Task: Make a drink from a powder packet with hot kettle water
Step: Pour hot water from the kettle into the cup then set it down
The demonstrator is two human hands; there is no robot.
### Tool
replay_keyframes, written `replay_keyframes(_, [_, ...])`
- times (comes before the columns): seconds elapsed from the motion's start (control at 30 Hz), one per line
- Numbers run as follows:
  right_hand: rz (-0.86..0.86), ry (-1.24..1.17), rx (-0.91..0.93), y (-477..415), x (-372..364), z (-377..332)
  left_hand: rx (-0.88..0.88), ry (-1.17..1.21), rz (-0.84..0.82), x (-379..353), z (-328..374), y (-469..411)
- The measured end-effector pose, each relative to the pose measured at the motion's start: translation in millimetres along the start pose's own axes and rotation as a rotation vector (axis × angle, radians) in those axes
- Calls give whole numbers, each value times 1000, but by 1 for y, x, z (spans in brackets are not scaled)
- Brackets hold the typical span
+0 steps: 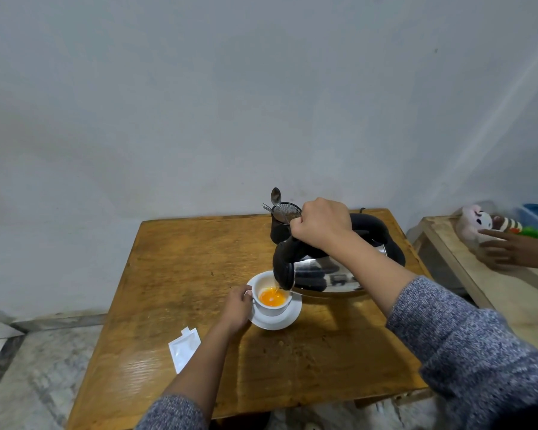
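Observation:
A white cup point(274, 309) stands on a white saucer point(288, 319) near the middle of the wooden table point(174, 274). Orange liquid fills its bottom. My left hand point(237, 305) grips the cup's handle on its left side. My right hand point(322, 226) is closed on the black handle of a steel kettle point(326, 276), which is tipped to the left with its spout over the cup. A thin stream of water falls into the cup. A torn white powder packet point(183, 349) lies flat on the table at the front left.
Behind the kettle a black holder point(280, 229) holds a spoon, a fork and a small strainer. At the right is a second wooden surface point(497, 293) with a plush toy point(475, 223), and another person's hand point(500, 248) rests on it. The wall stands close behind the table.

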State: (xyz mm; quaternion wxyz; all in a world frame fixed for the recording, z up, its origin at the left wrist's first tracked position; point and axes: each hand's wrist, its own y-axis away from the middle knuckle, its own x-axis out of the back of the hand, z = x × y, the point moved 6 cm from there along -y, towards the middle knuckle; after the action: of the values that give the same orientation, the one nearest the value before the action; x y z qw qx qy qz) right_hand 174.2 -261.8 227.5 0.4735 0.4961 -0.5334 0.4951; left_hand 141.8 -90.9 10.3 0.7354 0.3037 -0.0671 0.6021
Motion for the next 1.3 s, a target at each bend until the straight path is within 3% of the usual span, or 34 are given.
replay_keyframes(1.3, [2, 33, 15, -1, 9, -11, -12, -28, -37, 0, 0, -5])
